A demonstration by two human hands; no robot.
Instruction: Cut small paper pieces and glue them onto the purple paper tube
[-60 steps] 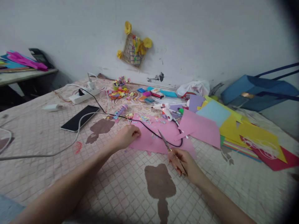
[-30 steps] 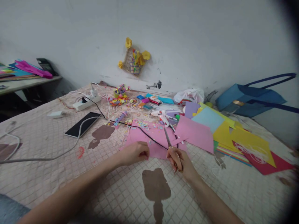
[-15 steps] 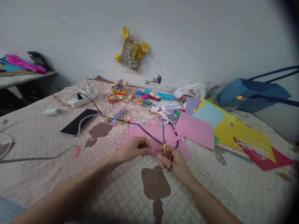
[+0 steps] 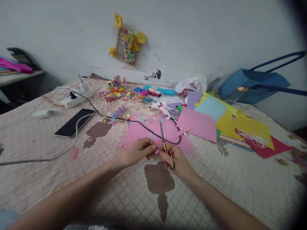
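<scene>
Now left hand [image 4: 139, 151] beside right hand [image 4: 174, 159], scissors [image 4: 164, 140] raised

The scissors [image 4: 165, 140] in the right hand [image 4: 176, 161] have thin, dull metal blades and brassy, slightly shiny handles. The small pink scrap [image 4: 157, 152] pinched by the left hand [image 4: 139, 151] looks like matt paper, as does the large pink sheet [image 4: 153, 135] on the quilted cloth mattress [image 4: 216, 179], whose surface is soft and stitched in squares. Near the far edge, the glue gun [image 4: 163, 108] is smooth white plastic; the phone [image 4: 74, 122] has a glossy black face.
</scene>
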